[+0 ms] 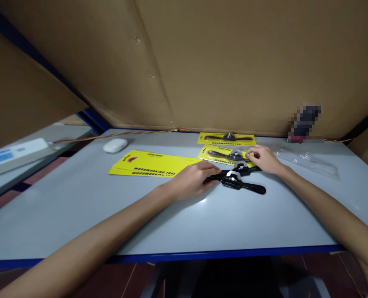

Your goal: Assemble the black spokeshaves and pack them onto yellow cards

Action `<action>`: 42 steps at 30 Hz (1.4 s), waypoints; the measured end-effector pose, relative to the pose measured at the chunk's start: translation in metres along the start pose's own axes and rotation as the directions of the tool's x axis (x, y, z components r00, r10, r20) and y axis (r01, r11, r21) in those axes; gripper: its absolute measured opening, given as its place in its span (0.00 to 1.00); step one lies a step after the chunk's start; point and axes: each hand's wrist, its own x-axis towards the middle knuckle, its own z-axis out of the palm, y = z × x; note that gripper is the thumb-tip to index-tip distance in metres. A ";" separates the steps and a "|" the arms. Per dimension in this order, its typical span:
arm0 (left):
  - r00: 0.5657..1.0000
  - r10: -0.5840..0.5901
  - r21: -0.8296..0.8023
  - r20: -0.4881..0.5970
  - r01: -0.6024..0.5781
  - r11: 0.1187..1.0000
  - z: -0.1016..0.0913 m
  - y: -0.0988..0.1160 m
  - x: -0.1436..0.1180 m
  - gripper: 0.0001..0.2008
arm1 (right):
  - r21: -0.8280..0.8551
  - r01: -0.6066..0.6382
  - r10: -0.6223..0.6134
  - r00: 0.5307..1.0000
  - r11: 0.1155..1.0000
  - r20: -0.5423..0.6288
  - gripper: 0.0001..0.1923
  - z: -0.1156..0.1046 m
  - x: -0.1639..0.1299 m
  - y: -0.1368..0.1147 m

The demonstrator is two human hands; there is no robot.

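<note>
Two loose black spokeshaves with silver blade caps lie across each other on the table. My left hand (pixel 198 179) is closed around the left handle of the nearer spokeshave (pixel 232 181), whose right handle points free. Just behind is the other loose spokeshave (pixel 241 167), its left end partly hidden by my left hand. My right hand (pixel 264 158) hovers or rests at that one's right end, fingers curled and close to a carded spokeshave (pixel 235 155); what they grip, if anything, is hidden. Beside my left hand lie yellow cards (pixel 152 163) printed "woodworking tool", overlapping.
Another carded spokeshave (pixel 227 138) lies at the back. Clear plastic blister shells (pixel 308 161) sit on the right. A white rounded case (pixel 115 145) is at the left, near a cable (pixel 134 133). A power strip (pixel 16 155) rests on the adjoining table. A pixelated object (pixel 306 122) leans at the back wall.
</note>
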 end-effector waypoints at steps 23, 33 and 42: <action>0.994 0.099 -0.090 0.047 -0.095 0.991 -0.008 0.002 0.000 0.16 | -0.009 0.012 -0.011 0.994 1.000 0.110 0.19 -0.003 -0.039 -0.020; 0.995 0.100 -0.092 -0.016 -0.101 0.991 -0.011 -0.001 -0.002 0.18 | 0.142 0.005 -0.007 1.000 0.990 0.009 0.13 -0.002 -0.039 -0.009; 0.872 -0.359 -0.205 -0.334 0.304 0.930 -0.006 -0.022 -0.004 0.21 | 0.028 -0.020 0.026 0.980 0.999 -0.199 0.14 0.002 -0.039 -0.010</action>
